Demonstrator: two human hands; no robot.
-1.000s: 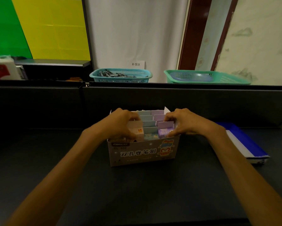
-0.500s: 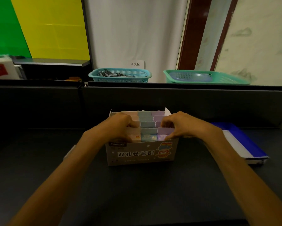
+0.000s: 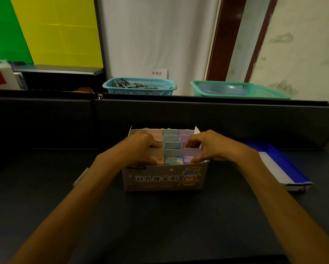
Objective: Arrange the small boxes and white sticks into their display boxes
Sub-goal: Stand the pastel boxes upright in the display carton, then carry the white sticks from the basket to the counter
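A cardboard display box [image 3: 164,178] with printed characters stands on the dark table in front of me. Inside it, small boxes stand in three columns: pink at the left, blue [image 3: 172,153] in the middle, purple at the right. My left hand [image 3: 138,147] curls over the front pink small box [image 3: 157,156] in the left column. My right hand [image 3: 209,147] pinches the front purple small box [image 3: 190,155] in the right column. Both front boxes sit down in the display box, level with the blue one between them.
A blue and white flat package [image 3: 279,166] lies on the table to the right. A white stick [image 3: 80,177] shows beside my left forearm. Behind a dark partition stand a teal basket [image 3: 139,86] with grey items and a green basket [image 3: 239,90].
Both hands have pushed the front pink and purple small boxes down into the display box; one second ago these stood higher than the row.
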